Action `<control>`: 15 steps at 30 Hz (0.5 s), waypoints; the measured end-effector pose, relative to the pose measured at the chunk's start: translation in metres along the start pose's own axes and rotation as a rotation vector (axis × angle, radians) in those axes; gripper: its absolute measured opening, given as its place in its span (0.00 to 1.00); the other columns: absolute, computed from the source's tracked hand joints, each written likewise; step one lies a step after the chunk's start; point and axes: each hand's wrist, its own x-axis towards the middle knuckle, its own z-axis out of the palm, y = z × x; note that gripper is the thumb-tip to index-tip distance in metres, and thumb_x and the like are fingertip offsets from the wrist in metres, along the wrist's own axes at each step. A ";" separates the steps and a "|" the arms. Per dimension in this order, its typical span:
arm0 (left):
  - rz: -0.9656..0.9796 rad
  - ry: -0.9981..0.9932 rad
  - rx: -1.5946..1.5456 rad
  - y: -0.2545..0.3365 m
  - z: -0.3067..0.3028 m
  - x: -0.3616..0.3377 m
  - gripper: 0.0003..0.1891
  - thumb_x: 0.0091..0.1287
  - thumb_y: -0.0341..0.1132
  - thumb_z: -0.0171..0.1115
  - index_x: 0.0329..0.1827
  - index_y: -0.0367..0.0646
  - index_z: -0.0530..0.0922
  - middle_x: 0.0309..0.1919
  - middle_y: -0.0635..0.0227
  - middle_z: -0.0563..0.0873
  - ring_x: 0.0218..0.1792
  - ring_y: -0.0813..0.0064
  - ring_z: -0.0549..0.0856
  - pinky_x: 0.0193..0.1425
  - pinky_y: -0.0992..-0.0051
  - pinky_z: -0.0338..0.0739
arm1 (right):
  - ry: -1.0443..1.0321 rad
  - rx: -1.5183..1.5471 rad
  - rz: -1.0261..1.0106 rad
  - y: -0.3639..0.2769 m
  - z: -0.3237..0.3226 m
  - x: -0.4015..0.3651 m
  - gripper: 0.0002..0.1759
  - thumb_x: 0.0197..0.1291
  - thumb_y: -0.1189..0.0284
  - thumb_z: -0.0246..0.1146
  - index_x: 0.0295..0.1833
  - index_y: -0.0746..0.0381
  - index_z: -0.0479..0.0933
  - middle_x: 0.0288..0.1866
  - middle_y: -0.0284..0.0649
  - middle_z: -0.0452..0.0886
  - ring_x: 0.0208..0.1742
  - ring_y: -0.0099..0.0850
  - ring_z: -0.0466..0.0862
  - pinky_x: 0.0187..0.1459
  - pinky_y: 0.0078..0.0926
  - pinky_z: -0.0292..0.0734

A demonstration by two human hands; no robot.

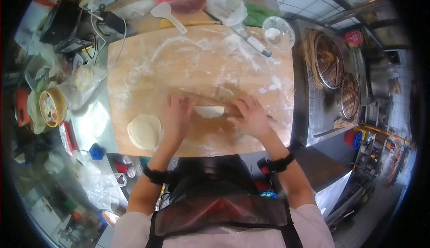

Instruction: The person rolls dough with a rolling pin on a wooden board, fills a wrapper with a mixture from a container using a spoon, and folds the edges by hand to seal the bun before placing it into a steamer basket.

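- Floured wooden board (201,60) is set across a cluttered kitchen counter, with flour spread over it, probably against sticking.
- Far left: a yellow round container (52,107) and a clear plastic bag (80,84) are kept off the board.
- Board's near left: pale dough rounds (144,131) are laid flat just beside the left hand, likely to stay within reach.
- Left hand (177,113): placed at the rolling pin's (204,99) left part, fingers curled, forearm angled inward; how firmly the pin is gripped can't be told.
- Centre: a dough piece (210,112) is seen between the hands, at the blurred pin's near edge.
- Right hand (251,117): laid over the pin's right part, fingers spread, thumb apart; closure can't be told. Hands are set wide, presumably for even pressure.
- Far right: round steamers (331,87) are stood beyond the board.
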 end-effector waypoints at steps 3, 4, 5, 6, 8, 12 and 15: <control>-0.067 -0.007 0.142 0.014 0.001 -0.020 0.24 0.52 0.40 0.73 0.48 0.42 0.72 0.47 0.54 0.77 0.49 0.49 0.75 0.54 0.50 0.67 | -0.046 -0.105 -0.093 0.006 0.019 -0.007 0.23 0.50 0.67 0.68 0.52 0.61 0.72 0.48 0.45 0.73 0.54 0.44 0.75 0.51 0.40 0.75; -0.012 0.031 0.265 0.019 0.001 -0.023 0.27 0.49 0.40 0.75 0.50 0.42 0.72 0.50 0.55 0.76 0.51 0.49 0.74 0.57 0.50 0.66 | -0.031 -0.094 -0.070 0.006 0.022 -0.008 0.24 0.48 0.68 0.68 0.52 0.61 0.72 0.47 0.44 0.72 0.53 0.44 0.75 0.51 0.41 0.75; -0.013 0.031 0.264 0.021 0.004 -0.025 0.27 0.49 0.40 0.75 0.50 0.42 0.72 0.50 0.55 0.76 0.51 0.49 0.74 0.57 0.50 0.66 | -0.015 -0.084 -0.046 0.006 0.024 -0.009 0.24 0.47 0.68 0.69 0.52 0.61 0.72 0.46 0.44 0.72 0.52 0.45 0.75 0.50 0.41 0.75; 0.010 0.070 0.258 0.022 0.008 -0.025 0.30 0.47 0.40 0.76 0.52 0.43 0.71 0.53 0.56 0.75 0.53 0.50 0.73 0.59 0.50 0.64 | -0.015 -0.088 -0.047 0.005 0.025 -0.010 0.24 0.47 0.68 0.69 0.52 0.61 0.72 0.46 0.44 0.72 0.52 0.45 0.75 0.50 0.41 0.75; 0.037 0.115 0.246 0.023 0.015 -0.024 0.33 0.45 0.40 0.77 0.54 0.44 0.71 0.55 0.57 0.74 0.55 0.51 0.72 0.62 0.50 0.63 | 0.015 -0.125 -0.078 0.004 0.024 -0.010 0.24 0.47 0.71 0.68 0.52 0.61 0.72 0.47 0.45 0.72 0.52 0.46 0.75 0.49 0.41 0.75; 0.053 0.082 0.256 0.017 0.010 -0.027 0.36 0.44 0.39 0.78 0.57 0.45 0.70 0.57 0.58 0.73 0.58 0.52 0.71 0.64 0.52 0.62 | 0.101 -0.124 0.057 0.011 0.017 -0.011 0.23 0.48 0.73 0.67 0.52 0.62 0.71 0.46 0.46 0.72 0.50 0.46 0.75 0.48 0.42 0.75; 0.078 0.022 0.266 0.017 0.000 -0.024 0.33 0.46 0.38 0.76 0.56 0.46 0.71 0.56 0.58 0.74 0.57 0.52 0.72 0.64 0.53 0.63 | 0.204 -0.099 0.184 0.020 0.007 -0.015 0.24 0.48 0.75 0.67 0.53 0.63 0.71 0.45 0.47 0.72 0.48 0.47 0.74 0.45 0.42 0.74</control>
